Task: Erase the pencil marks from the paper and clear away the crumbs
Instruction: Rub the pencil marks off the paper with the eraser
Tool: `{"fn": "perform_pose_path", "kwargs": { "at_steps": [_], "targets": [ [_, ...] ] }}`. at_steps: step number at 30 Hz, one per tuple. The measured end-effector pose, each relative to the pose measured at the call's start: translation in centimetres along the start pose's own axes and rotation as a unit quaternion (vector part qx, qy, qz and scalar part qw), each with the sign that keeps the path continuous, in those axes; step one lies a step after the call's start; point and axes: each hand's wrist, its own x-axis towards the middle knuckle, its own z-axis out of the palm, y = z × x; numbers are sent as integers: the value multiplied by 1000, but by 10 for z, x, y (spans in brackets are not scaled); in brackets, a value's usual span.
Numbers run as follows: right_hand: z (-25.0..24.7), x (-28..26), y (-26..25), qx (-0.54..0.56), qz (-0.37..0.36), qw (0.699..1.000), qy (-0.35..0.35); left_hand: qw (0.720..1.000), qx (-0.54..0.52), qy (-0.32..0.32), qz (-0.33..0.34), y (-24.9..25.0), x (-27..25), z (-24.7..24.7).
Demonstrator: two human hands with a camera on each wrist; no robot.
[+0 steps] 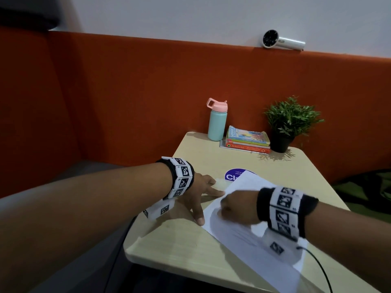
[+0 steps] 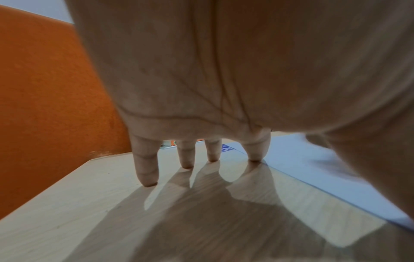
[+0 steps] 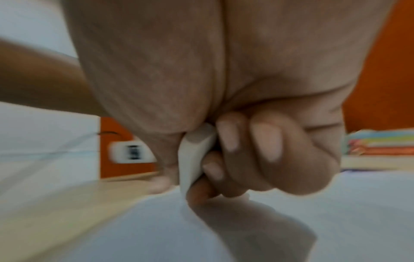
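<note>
Right hand (image 1: pixel 237 210) sits mid-frame in the head view, fingers curled tight around a white eraser (image 3: pixel 195 159), its lower end down on the paper (image 1: pixel 264 246); the wrist view is blurred, likely rubbing. The paper lies angled across the lower right of the table (image 1: pixel 169 240). Faint grey pencil marks (image 1: pixel 243 235) show just under the right hand; crumbs can't be made out at this resolution. Left hand (image 1: pixel 196 193) is spread wide and flat, left of centre, fingers (image 2: pixel 145 170) straight on the wood, the index tip and thumb just at the sheet's left edge, bracing it. Risks, as judgement: the left hand pins only the edge, so a hard stroke could buckle, crease or tear the sheet, or slide it toward the table's near edge; the sheet's lower right corner looks close to that edge already. Sweeping crumbs could also smear graphite. Writing: a purple round sticker (image 1: pixel 232 175) on the table, partly under the paper, shows "Cla" and small text beginning "Let's", the rest hidden. Book (image 1: pixel 247 140) spines upper right carry print too small to read.
</note>
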Motion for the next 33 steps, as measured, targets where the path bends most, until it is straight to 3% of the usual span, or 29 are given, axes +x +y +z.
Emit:
{"fn": "perform_pose_path", "kwargs": {
  "at_steps": [3,8,11,13,17,22,24,27,29,31,33],
  "targets": [
    [6,-15,-13,33,-38,998,-36,1000,-9,3,-3,2,-1,0],
    [-3,4,22,-22,57,998,30,1000,-9,-6,-5,2,-3,-1],
    [12,-14,-10,4,-37,999,-17,1000,-7,-4,-7,6,-8,-3],
    [11,-21,-14,26,-51,998,-42,1000,-9,-2,-7,7,-9,-4],
    [-2,0,31,11,56,998,5,1000,-13,-10,-5,6,-9,-5],
    [15,-22,-8,27,-50,998,-28,1000,-9,-9,-11,6,-8,-4],
    [10,-15,5,24,-25,999,-23,1000,-8,-10,-12,7,-7,-4],
    [1,-1,36,22,65,998,13,1000,-6,-15,-12,6,-7,-5],
    [3,-8,23,9,40,999,6,1000,-6,-15,-12,7,-7,-5],
    [12,-20,0,23,-31,999,-16,1000,-9,-13,-13,6,-7,-5],
    [11,-23,-2,51,-34,997,-40,1000,-11,-14,-13,7,-8,-5]
  ]
}}
